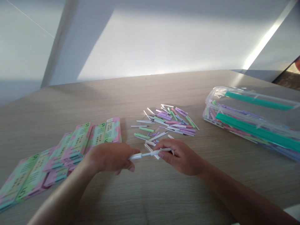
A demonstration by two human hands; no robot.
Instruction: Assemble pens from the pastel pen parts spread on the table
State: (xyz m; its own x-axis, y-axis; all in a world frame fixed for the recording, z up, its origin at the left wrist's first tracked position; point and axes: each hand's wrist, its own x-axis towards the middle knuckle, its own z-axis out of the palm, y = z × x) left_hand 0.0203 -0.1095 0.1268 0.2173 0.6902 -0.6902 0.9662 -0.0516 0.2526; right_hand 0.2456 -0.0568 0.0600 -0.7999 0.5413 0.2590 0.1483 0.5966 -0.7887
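Note:
Over the table's front middle, my left hand [110,157] pinches one end of a slim white pen-like stick [154,152]. That end is a thicker white tube, perhaps a cap. My right hand [181,156] grips the other white end between thumb and fingers. A thinner pale rod shows between the two thick parts; whether they are joined there I cannot tell. Just beyond my hands lies a loose pile of similar thin sticks [164,116] in purple, green, pink, blue and white. Some of the pile's near end is hidden behind my right hand.
Left of the pile, stacked green and pink boxes [78,139] marked 5 spread toward the front left. At right stands a clear plastic container [212,120] with teal strips, full of coloured sticks. A pale wall [150,40] rises behind the wooden table [112,100].

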